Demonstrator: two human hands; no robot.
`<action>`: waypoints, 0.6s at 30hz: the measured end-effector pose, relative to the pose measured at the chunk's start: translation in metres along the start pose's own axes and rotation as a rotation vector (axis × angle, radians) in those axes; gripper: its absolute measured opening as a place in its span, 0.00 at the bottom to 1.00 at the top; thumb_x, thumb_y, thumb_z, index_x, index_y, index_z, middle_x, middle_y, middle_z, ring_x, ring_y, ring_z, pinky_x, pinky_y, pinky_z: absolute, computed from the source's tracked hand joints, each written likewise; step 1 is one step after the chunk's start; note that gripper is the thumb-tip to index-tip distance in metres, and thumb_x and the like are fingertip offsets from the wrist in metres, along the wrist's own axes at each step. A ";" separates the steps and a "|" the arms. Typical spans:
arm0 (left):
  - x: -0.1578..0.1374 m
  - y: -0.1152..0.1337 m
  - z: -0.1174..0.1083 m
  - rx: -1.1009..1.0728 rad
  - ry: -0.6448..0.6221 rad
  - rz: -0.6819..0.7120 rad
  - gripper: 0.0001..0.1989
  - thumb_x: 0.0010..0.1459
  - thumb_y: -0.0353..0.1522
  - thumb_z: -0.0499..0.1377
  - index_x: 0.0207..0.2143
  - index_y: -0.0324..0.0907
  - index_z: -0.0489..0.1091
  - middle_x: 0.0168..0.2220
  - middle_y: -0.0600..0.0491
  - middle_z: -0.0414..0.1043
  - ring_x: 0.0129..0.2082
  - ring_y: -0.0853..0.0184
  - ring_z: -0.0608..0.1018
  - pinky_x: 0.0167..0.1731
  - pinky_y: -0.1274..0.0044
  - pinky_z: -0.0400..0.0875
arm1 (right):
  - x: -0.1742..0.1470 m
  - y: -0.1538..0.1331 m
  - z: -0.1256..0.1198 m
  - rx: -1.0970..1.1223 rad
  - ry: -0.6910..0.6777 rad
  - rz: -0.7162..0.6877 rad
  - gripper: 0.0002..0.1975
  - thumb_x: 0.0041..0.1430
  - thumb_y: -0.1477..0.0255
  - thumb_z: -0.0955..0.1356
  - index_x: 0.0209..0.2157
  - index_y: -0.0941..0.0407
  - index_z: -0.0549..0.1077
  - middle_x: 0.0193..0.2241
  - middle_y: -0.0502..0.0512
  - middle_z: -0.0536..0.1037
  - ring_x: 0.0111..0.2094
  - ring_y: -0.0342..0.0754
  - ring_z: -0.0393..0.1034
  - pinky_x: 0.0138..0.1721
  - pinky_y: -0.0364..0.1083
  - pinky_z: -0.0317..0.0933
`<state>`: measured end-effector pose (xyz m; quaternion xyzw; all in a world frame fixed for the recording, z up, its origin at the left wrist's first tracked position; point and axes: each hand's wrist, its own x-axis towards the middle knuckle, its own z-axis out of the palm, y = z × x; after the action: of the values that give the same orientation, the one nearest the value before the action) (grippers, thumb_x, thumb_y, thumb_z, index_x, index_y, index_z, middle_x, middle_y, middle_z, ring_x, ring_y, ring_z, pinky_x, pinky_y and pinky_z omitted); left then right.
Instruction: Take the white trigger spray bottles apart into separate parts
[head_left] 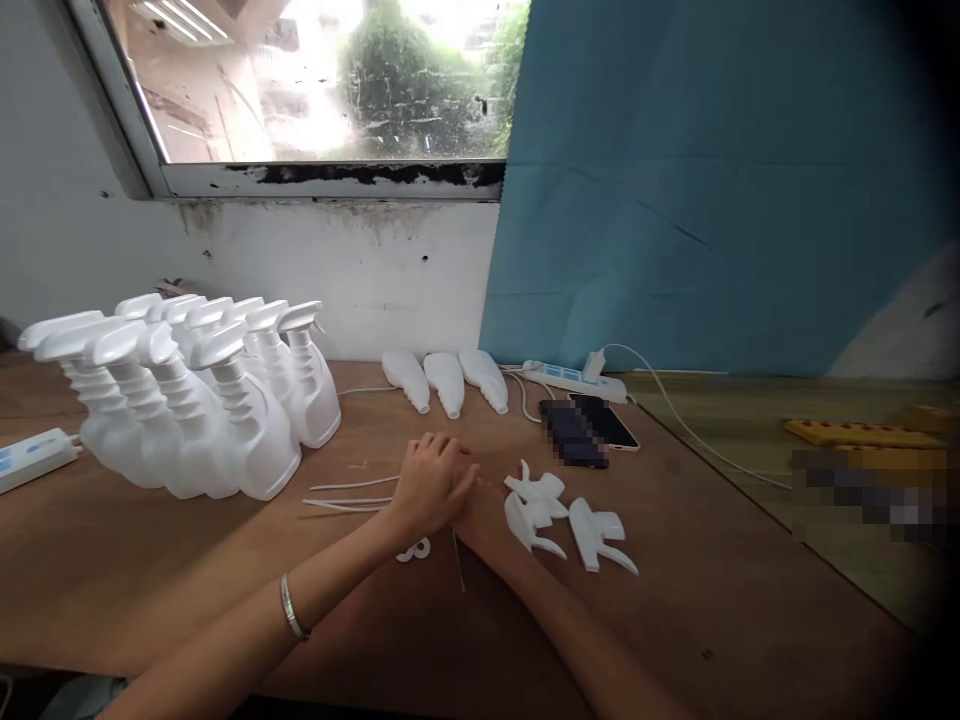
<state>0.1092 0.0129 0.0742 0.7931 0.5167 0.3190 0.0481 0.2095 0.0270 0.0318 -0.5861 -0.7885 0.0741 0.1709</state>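
Note:
My left hand [429, 485] lies over my right hand [477, 508] in the middle of the table, its fingers curled together on it. The right hand's fingers are mostly hidden underneath. Thin white tubes [352, 484] lie left of the hands, some ends covered by the left hand. Small white rings [414, 550] lie just below the left wrist. A thin rod [458, 562] sticks out below the hands. Several white spray trigger heads [596, 535] lie beside my right wrist. Three empty-looking white bottles [445, 384] lie on their sides beyond the hands.
Several white spray bottles [255, 425] with heads on stand in rows at left. A power strip [577, 380] with a plugged-in charger stands at the back, another power strip [34, 460] at far left. Two phones [574, 433] lie at right, near the table edge.

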 end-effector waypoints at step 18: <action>-0.051 -0.095 -0.041 -0.355 0.309 -0.190 0.07 0.48 0.30 0.52 0.33 0.41 0.64 0.33 0.51 0.67 0.33 0.65 0.70 0.33 0.74 0.65 | 0.102 -0.238 -0.019 0.783 -0.049 -0.311 0.37 0.41 0.51 0.68 0.46 0.62 0.63 0.45 0.64 0.68 0.46 0.57 0.61 0.43 0.54 0.59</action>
<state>-0.0021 0.0027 0.0447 0.6618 0.5260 0.5164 0.1368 -0.0239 0.0505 0.1437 -0.3488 -0.7838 0.3554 0.3709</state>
